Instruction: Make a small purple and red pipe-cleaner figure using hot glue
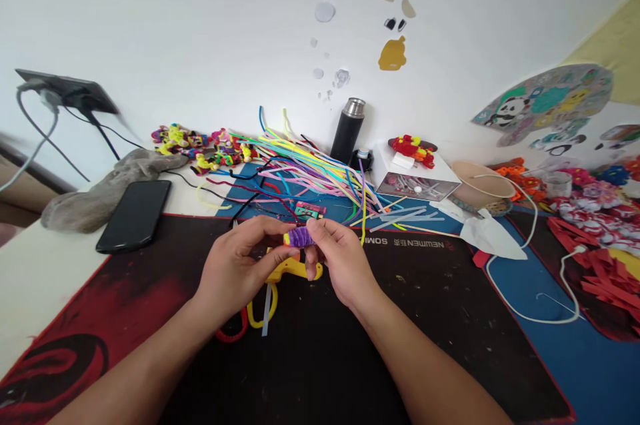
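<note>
A small coil of purple fuzzy stem (pixel 301 237) with a yellow end is held between both hands above the dark mat. My left hand (pixel 240 262) pinches its yellow end between thumb and fingers. At its other end, my right hand (pixel 345 258) grips the purple part with thumb and fingers. Beneath the hands lies a yellow glue gun (pixel 287 269), partly hidden by the fingers. A translucent strip (pixel 267 310) extends below it, beside yellow (pixel 274 305) and red (pixel 235 335) loops.
Many coloured fuzzy stems (pixel 320 172) spread behind the hands. A black phone (pixel 135 215) lies left. Beyond are a black flask (pixel 348 130) and a clear-fronted box (pixel 417 182). White cable (pixel 530 320) and red strips (pixel 607 285) lie at the right.
</note>
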The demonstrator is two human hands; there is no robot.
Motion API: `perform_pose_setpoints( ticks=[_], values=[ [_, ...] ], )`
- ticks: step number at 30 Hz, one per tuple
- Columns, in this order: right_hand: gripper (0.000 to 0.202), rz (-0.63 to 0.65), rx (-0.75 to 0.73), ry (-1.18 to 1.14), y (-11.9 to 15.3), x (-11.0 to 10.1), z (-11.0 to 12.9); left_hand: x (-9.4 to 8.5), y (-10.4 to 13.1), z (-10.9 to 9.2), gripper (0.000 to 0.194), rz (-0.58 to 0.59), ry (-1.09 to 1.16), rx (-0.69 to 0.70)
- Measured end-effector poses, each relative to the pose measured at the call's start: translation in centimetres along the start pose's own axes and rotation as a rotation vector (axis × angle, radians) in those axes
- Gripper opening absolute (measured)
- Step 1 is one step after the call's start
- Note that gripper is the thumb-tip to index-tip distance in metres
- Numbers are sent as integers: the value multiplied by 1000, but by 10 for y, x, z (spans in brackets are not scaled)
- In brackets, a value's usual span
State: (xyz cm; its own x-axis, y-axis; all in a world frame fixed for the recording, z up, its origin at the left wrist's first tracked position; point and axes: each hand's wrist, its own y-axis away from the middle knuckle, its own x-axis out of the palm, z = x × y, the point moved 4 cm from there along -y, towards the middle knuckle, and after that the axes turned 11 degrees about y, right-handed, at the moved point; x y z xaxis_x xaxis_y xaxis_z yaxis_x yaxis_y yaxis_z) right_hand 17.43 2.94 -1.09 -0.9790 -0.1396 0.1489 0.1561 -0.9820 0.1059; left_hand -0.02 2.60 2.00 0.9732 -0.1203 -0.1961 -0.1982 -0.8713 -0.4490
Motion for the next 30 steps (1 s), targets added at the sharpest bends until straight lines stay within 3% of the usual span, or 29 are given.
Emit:
perform_pose_setpoints(
  ticks=[3, 7, 11, 30],
  values=[
    [55, -10, 2, -5, 1, -1, 1, 4, 0, 6, 18, 6, 126, -95],
    [51, -43, -19, -31, 2, -4, 4, 7, -2, 15, 43, 27, 390, -274],
    [45, -52, -48, -22, 2, -6, 6, 6, -4, 18, 36, 74, 508, -413],
    [44, -13, -39, 67, 2, -2, 6, 7, -4, 13, 48, -25, 468, -534]
  ],
)
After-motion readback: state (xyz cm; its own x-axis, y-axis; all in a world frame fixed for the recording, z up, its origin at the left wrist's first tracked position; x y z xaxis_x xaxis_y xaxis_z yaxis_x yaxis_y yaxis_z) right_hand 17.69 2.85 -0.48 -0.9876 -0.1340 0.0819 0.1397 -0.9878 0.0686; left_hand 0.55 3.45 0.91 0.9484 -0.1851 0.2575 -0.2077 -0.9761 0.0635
